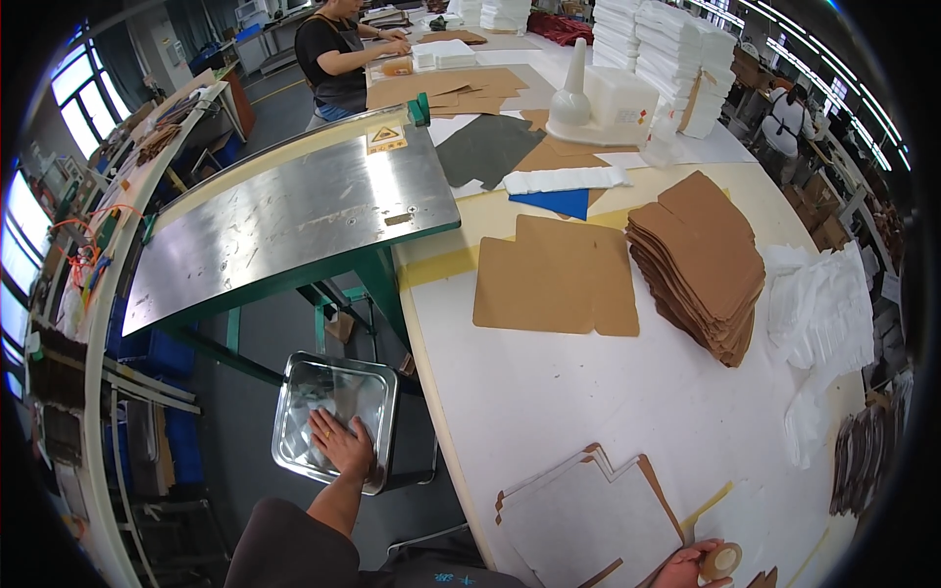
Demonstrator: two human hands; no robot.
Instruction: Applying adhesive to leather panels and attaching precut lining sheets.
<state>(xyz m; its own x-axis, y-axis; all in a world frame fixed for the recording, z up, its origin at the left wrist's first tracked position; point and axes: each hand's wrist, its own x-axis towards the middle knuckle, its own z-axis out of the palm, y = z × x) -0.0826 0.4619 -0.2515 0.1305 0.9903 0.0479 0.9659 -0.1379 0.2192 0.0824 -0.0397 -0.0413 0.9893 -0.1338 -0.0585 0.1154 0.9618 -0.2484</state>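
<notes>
My left hand [340,443] lies with its fingers spread on a shiny square metal tray [284,412], low beside the worktable. It holds nothing. At the bottom right, my right hand [681,568] grips a roll of tan tape [721,561], partly cut off by the picture's lower edge. Beside it on the white table lies a pale sheet [578,514] with brown strips along its edges. Further up are a flat brown card template [556,276] and a thick stack of brown pieces [706,250].
A steel-topped bench [294,235] with green legs adjoins the table on the left. White cloths [823,309] lie at the right. A white long-necked bottle [570,98] stands further back. One co-worker [333,59] works at the far end; another person [787,122] is at far right.
</notes>
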